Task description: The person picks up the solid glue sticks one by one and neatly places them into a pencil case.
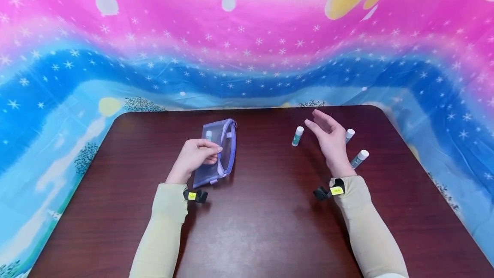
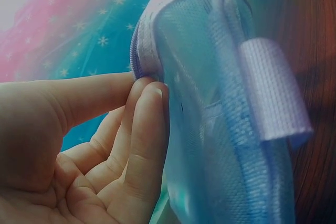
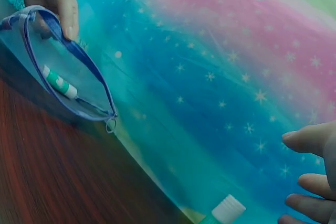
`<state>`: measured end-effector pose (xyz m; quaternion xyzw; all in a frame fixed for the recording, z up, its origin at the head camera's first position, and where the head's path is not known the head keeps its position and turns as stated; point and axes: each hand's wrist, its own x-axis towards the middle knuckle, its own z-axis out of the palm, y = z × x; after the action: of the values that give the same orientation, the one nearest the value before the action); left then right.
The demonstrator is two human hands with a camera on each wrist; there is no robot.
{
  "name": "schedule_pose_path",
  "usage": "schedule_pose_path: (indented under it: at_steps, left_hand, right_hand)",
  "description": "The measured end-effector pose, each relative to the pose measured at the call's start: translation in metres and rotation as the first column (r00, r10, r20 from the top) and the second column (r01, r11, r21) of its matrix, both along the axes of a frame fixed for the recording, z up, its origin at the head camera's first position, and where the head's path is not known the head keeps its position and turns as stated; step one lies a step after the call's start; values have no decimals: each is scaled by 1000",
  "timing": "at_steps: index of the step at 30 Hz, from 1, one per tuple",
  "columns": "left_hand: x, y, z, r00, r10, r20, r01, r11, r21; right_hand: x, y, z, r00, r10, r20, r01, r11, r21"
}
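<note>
My left hand (image 1: 198, 155) pinches the zipper edge of a purple mesh zip pouch (image 1: 229, 158), whose mouth gapes to the right. Through the mesh a green and white glue stick (image 3: 60, 82) shows inside the pouch. My right hand (image 1: 329, 138) is raised over the table with its thumb and fingers spread apart, holding nothing. Left of its fingertips stands a glue stick (image 1: 297, 136) with a white cap. Two more glue sticks are to the right of that hand: one (image 1: 350, 135) partly hidden behind it, another (image 1: 360, 158) by the wrist.
The dark brown wooden table (image 1: 239, 226) has its far edge against a pink and blue patterned cloth (image 1: 247, 55), which also hangs along both sides. A small ring (image 1: 235, 124) dangles at the pouch's far end.
</note>
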<state>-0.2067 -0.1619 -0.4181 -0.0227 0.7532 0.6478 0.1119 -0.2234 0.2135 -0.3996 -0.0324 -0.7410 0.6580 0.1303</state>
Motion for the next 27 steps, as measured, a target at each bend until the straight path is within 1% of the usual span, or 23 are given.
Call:
schedule_pose_path:
  at_steps: [3,8,14,20,24,27]
  left_hand:
    - [0,1,2,1000,1,0,-1,1000,9]
    - [-1,1,2,1000,1,1,-1,1000,11]
    - [-3,0,0,1000,-1,-1,1,1000,8]
    - [-3,-1,-2,1000,-7,0,7,1000,11]
    - [-2,-1,-2,1000,-6,7,6,1000,8]
    - [-2,-1,-2,1000,-4,10,4,1000,7]
  right_hand:
    - [-2,2,-4,1000,-4,21,4,1000,15]
    - [-5,3,-11,999,7,31,-8,999,48]
    - [-9,3,-20,997,19,81,-27,995,93]
    - [-13,4,-30,995,37,95,-46,994,95]
    - [-15,4,-33,993,42,108,-53,993,101]
    - [-15,5,-35,989,55,135,-69,992,102]
